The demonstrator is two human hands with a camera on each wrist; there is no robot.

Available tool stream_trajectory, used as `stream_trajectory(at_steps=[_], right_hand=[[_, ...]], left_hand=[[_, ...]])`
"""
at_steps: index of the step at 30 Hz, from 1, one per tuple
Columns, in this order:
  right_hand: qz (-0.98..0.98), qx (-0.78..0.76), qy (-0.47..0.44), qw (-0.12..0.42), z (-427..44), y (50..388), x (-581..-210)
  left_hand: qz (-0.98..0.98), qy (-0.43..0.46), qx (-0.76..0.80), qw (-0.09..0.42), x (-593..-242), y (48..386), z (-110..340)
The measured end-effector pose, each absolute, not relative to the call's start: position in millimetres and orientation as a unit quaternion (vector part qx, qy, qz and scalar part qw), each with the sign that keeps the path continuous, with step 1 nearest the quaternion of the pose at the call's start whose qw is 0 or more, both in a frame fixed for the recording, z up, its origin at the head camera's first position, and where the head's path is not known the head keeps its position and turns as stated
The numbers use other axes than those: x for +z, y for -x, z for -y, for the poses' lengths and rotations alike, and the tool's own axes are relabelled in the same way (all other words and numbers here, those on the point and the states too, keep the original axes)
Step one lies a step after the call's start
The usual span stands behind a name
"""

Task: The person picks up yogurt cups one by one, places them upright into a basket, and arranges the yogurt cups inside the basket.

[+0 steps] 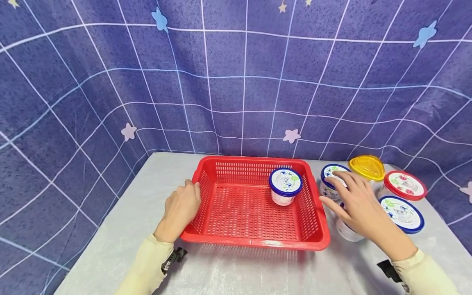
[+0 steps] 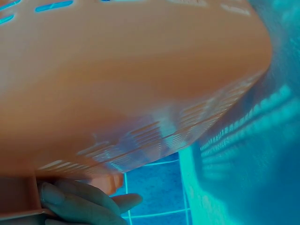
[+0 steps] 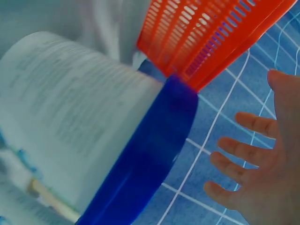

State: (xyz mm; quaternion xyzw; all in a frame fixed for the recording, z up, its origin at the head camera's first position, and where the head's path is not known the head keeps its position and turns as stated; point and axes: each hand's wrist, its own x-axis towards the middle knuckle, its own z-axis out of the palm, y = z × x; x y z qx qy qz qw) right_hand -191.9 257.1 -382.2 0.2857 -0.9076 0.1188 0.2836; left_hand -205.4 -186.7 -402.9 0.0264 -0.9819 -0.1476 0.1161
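My left hand (image 1: 182,209) grips the left rim of a red plastic basket (image 1: 241,211). The left wrist view shows its fingers (image 2: 86,202) at the rim, beside the basket wall (image 2: 122,79). Inside the basket, toward the right, a blue-lidded tub (image 1: 285,182) stands upright. Past the right wall, my right hand (image 1: 363,207) hovers over more tubs, fingers spread and holding nothing. Beneath it is a blue-lidded tub (image 1: 346,230), partly hidden; another blue-lidded tub (image 1: 329,191) stands behind. A large tub (image 3: 79,117) fills the left of the right wrist view, apart from the fingers.
Farther right stand a yellow-lidded tub (image 1: 366,167), a red-lidded tub (image 1: 405,185) and another blue-lidded tub (image 1: 403,214), close together. A grey-white table (image 1: 221,270) carries everything. Behind it hangs a purple curtain (image 1: 228,94) with grid lines and stars.
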Motion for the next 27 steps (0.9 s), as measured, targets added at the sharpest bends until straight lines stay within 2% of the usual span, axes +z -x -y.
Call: stream_trajectory(at_steps=[10, 27], right_hand=[[0.918, 0.130, -0.245, 0.283, -275, 188, -385], [0.926, 0.111, -0.237, 0.272, -291, 179, -410]], left_hand=[[0.982, -0.031, -0.149, 0.110, -403, 206, 189], [0.982, -0.030, -0.153, 0.103, -402, 205, 188]])
